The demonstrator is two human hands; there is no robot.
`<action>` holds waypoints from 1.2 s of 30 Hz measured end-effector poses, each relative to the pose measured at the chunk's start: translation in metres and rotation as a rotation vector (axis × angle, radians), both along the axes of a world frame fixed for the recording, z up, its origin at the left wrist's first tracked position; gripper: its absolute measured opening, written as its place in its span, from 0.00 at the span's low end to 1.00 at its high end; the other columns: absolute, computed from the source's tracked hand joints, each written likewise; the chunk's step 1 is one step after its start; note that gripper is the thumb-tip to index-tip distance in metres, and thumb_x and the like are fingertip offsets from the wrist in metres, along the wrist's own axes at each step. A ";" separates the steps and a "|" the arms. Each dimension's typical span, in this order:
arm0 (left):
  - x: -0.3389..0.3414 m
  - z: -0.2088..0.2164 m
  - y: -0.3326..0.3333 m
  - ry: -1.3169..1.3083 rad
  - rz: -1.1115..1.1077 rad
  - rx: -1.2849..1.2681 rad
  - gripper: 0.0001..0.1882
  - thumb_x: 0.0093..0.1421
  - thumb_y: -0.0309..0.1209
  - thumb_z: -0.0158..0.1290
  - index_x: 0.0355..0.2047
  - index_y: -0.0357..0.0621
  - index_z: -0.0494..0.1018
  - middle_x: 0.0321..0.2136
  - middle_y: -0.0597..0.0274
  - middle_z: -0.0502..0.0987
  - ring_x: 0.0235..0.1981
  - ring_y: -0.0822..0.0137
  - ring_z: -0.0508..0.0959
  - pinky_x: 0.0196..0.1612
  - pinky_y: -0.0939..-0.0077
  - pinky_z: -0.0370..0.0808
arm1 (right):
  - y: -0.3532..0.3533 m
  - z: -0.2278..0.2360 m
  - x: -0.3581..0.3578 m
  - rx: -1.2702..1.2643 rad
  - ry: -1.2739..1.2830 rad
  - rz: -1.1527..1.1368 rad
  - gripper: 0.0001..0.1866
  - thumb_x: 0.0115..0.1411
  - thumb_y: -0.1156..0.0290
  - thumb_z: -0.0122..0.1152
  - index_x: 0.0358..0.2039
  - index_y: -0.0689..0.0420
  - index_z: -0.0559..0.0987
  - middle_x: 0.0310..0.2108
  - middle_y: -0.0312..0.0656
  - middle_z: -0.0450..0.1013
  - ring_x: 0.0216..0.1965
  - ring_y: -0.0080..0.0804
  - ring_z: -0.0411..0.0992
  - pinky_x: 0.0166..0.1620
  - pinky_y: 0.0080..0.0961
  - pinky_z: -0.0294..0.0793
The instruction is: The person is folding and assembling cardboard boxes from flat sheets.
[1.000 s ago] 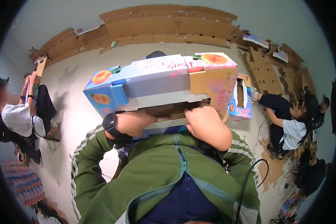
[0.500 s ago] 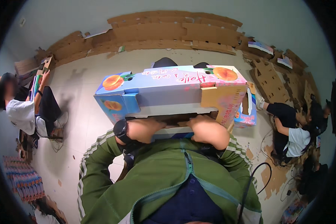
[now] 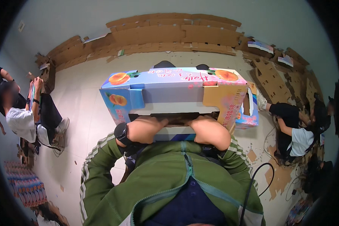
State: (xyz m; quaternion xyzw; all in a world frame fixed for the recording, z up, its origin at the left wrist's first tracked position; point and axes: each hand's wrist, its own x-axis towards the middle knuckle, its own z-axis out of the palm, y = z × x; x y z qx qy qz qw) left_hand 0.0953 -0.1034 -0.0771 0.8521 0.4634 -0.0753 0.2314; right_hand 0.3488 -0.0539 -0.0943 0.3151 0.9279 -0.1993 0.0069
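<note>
Both the left hand [image 3: 142, 130] and the right hand [image 3: 208, 132] reach into the hole of a bright fruit box [image 3: 173, 94] in the middle of the frame. Some fingers are hidden, so I cannot tell either hand's grip. A smaller-looking box [image 3: 247, 121] is right of centre.
</note>
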 end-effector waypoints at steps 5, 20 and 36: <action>-0.005 -0.004 0.006 -0.016 0.048 0.254 0.31 0.37 0.21 0.56 0.48 0.38 0.69 0.21 0.44 0.75 0.27 0.42 0.77 0.29 0.53 0.74 | 0.004 0.007 -0.004 -0.007 0.008 -0.041 0.17 0.39 0.80 0.57 0.34 0.63 0.80 0.28 0.58 0.75 0.36 0.53 0.76 0.39 0.43 0.76; -0.008 0.007 -0.035 -1.705 0.749 -0.650 0.21 0.61 0.26 0.50 0.52 0.25 0.64 0.61 0.36 0.61 0.66 0.47 0.59 0.70 0.61 0.55 | 0.011 0.009 -0.001 -0.037 -0.146 -0.071 0.19 0.38 0.68 0.67 0.32 0.65 0.79 0.26 0.58 0.75 0.35 0.56 0.76 0.40 0.45 0.75; 0.029 -0.024 0.032 -2.588 0.635 -0.365 0.28 0.59 0.31 0.56 0.60 0.44 0.64 0.56 0.60 0.71 0.60 0.58 0.67 0.67 0.56 0.56 | 0.007 -0.003 0.003 -0.024 0.033 -0.044 0.13 0.37 0.79 0.55 0.28 0.66 0.77 0.26 0.61 0.74 0.33 0.58 0.75 0.38 0.46 0.75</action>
